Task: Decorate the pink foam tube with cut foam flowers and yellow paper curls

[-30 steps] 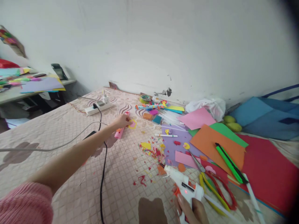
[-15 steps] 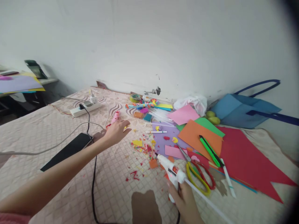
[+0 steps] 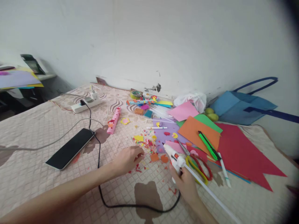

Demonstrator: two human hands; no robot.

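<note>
1. The right hand point(image 3: 185, 183) has its grip closed around the handle of a white glue gun point(image 3: 174, 155), nozzle aimed away from the person toward the small paper scraps point(image 3: 146, 143); a clear glue stick point(image 3: 210, 194) juts out of the gun's back, and its black cord point(image 3: 130, 203) loops across the bed.
2. The left hand point(image 3: 128, 158) rests low on the bedspread point(image 3: 46, 180), fingers loosely curled just beside the scraps; whether it pinches a piece cannot be told.
3. Judging from the layout, cutting looks largely done: small shapes lie loose near an orange cut-out point(image 3: 154, 157), and no glue is seen on any of them yet.
4. Both forearms reach forward, the left one stretched diagonally across the bed, the right one bent in close.
5. Further out lie scissors point(image 3: 198, 166), a green utility knife point(image 3: 206, 144), coloured paper sheets point(image 3: 243, 155), a decorated pink tube point(image 3: 113, 120), a phone point(image 3: 70, 148), a power strip point(image 3: 86, 105) and a blue bag point(image 3: 243, 109).
</note>
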